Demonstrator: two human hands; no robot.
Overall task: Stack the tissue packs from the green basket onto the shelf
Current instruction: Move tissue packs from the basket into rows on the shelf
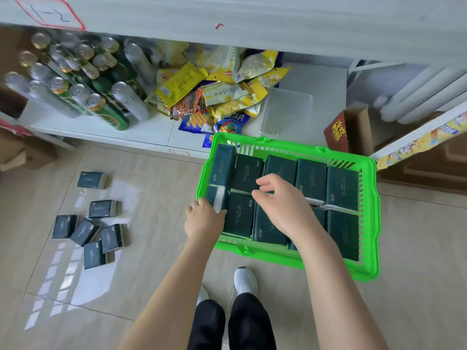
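Here, left hand [204,219] grips edge tissue pack [216,198] in green basket [371,223]; right hand [283,205] curled, grip unclear; pack lettering illegible.

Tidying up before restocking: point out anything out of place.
Six tissue packs lie scattered on the floor left of the green basket, not on the shelf. The snack bags on the shelf sit in a jumbled heap, one blue bag hanging over the front edge.
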